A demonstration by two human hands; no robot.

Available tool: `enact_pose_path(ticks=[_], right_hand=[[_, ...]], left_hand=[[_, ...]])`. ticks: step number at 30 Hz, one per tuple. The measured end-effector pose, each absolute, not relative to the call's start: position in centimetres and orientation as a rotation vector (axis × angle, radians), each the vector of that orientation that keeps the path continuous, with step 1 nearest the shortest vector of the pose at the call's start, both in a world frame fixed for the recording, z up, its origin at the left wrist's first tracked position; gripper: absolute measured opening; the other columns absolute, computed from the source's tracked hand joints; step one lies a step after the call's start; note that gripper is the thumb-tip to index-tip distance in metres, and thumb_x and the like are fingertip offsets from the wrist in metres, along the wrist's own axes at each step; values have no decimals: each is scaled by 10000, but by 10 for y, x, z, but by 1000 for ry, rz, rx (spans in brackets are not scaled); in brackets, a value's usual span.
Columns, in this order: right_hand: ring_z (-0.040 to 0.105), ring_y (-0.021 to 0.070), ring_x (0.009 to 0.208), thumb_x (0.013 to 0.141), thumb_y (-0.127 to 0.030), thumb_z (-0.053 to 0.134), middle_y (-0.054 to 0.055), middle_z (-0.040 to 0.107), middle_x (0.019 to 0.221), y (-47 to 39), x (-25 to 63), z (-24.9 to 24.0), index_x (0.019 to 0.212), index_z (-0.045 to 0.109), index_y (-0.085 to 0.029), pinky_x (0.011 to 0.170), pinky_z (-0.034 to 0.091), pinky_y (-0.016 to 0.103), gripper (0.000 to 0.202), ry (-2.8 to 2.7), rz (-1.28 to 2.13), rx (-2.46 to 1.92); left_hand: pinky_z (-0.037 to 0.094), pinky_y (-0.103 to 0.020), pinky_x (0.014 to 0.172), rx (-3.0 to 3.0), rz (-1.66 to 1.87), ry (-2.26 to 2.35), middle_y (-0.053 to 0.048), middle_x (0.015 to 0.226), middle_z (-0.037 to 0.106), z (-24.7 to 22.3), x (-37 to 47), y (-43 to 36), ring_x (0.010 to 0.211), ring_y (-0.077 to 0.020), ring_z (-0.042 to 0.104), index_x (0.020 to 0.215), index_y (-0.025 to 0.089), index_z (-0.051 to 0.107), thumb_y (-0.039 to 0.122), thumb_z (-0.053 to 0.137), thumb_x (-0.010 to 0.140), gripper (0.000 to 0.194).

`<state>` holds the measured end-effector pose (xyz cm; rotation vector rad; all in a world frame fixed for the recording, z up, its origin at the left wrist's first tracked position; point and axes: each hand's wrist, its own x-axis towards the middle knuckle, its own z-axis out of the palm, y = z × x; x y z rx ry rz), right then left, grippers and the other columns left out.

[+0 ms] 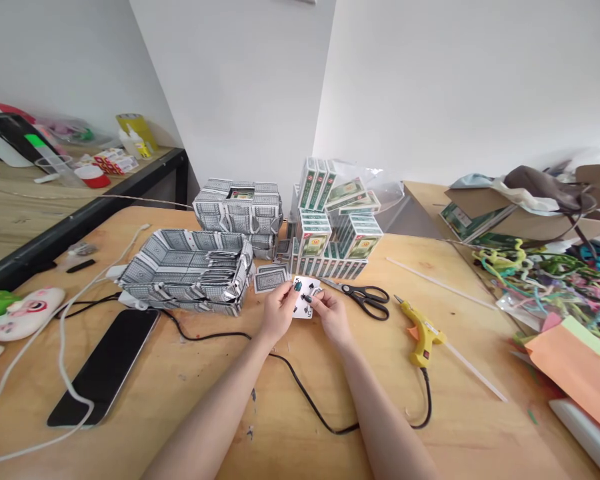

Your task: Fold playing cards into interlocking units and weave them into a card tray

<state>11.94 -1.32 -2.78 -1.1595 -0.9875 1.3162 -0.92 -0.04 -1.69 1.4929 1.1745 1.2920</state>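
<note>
Pinching a five of spades [303, 309] by its left and right edges, the left hand [279, 309] and right hand [333, 318] hold it over the wooden table [180, 380]. Black-handled scissors [354, 292] lie just right of them, a yellow glue gun [425, 337] farther right, a playing-card basket [165, 293] to the left.

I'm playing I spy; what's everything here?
Playing card: one, white, held
Card structures: two, grey, left
Loose cards: several, grey, centre
Packs: many, green, centre
Scissors: one, black, right
Glue gun: one, yellow, right
Sticks: two, whitish, right
Phone: one, black, left
Cords: several, black/white, table
Fuzzy stems: many, multicoloured, right
Papers: several, mostly orange, right
Cardboard box: one, brown, right
Clutter: much, mixed, far left
Table: one, tan, beneath
Left hand, right hand: two, dark-nailed, centre
</note>
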Motion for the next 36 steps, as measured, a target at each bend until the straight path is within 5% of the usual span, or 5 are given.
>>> enact_pose_path(ticks=[4,11,26,36], right_hand=[[439,94,496,689,-401,606,-41,484,551,-16,113,-30,643,472,-184,488,362,213,259,-1117,1233,-1188],[476,124,544,731,-353,537,-27,502,594,-20,107,-34,693,475,-195,512,387,236,174,-1288,1021,-1307],[531,166,735,761,-261,523,28,559,784,-25,97,-29,699,496,-201,673,438,295,91,-1388,906,-1170],[417,104,511,646,-280,632,-45,472,544,-18,111,-26,588,485,-183,530,340,239,185,-928,1204,-1173]], left_hand=[[437,-228,566,1220,1203,1022,-19,703,596,-14,-6,1,629,-125,541,776,135,580,345,620,684,233],[449,-243,584,865,1181,1074,-32,703,646,-14,0,1,621,-143,576,739,114,631,242,738,516,278],[414,-219,523,407,1270,815,-5,627,614,-14,-1,4,523,-99,543,654,120,590,183,717,497,212],[432,-233,566,801,1226,959,-25,710,627,-18,3,6,614,-131,556,823,135,616,343,678,628,292]])
